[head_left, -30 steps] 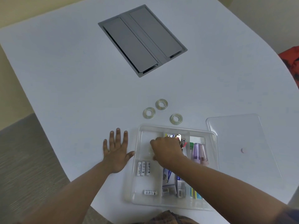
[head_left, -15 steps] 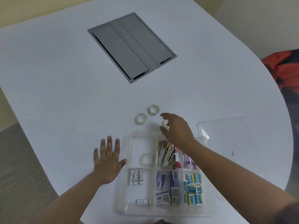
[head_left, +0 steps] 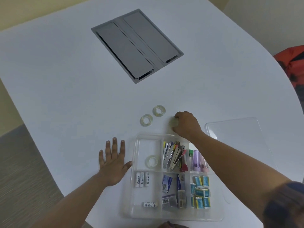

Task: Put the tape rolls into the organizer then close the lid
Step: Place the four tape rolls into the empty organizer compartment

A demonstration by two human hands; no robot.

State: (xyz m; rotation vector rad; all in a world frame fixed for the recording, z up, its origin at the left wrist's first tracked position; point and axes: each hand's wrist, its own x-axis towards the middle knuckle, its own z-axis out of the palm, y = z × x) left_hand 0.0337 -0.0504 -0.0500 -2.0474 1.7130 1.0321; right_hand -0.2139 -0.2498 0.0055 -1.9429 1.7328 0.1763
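Observation:
A clear plastic organizer (head_left: 136,162) sits at the table's near edge. One clear tape roll (head_left: 152,160) lies in its far-left compartment. Two more tape rolls lie on the table beyond the organizer, one at the left (head_left: 146,120) and one further back (head_left: 159,110). My right hand (head_left: 187,125) is just past the organizer's far rim, its fingers closed around a third tape roll (head_left: 173,123). My left hand (head_left: 113,163) lies flat on the table, fingers spread, its thumb touching the organizer's left wall. The clear lid (head_left: 238,139) lies on the table to the right.
The organizer's other compartments hold batteries (head_left: 142,179), staplers (head_left: 172,155), staple boxes (head_left: 200,191) and small packs. A grey cable hatch (head_left: 136,45) is set into the white table further back. A red bag (head_left: 294,63) sits off the table's right edge.
My right hand left the organizer's far-left compartment, where a tape roll now lies, reached past the far rim and closed on the nearest tape roll. My left hand stayed flat.

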